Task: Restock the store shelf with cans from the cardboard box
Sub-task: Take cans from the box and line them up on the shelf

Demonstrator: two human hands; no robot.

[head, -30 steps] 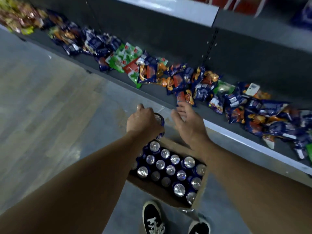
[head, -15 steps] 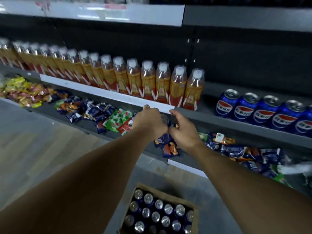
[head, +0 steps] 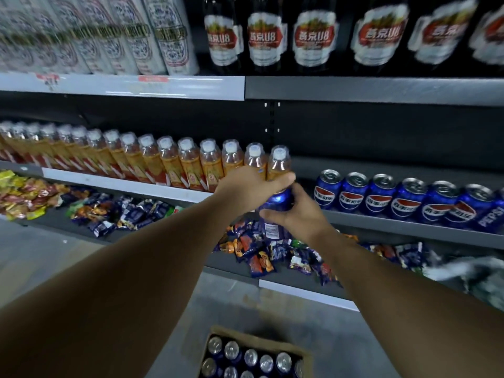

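While aloft, can (head: 278, 199) roughly upright.

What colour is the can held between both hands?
The can is glossy blue with a white printed patch lower down; head view, the only one.

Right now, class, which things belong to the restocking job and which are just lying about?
Job: left hand, right hand, held blue can, cardboard box, shelved Pepsi cans.
Lying about: orange drink bottles, snack packets, beer bottles.
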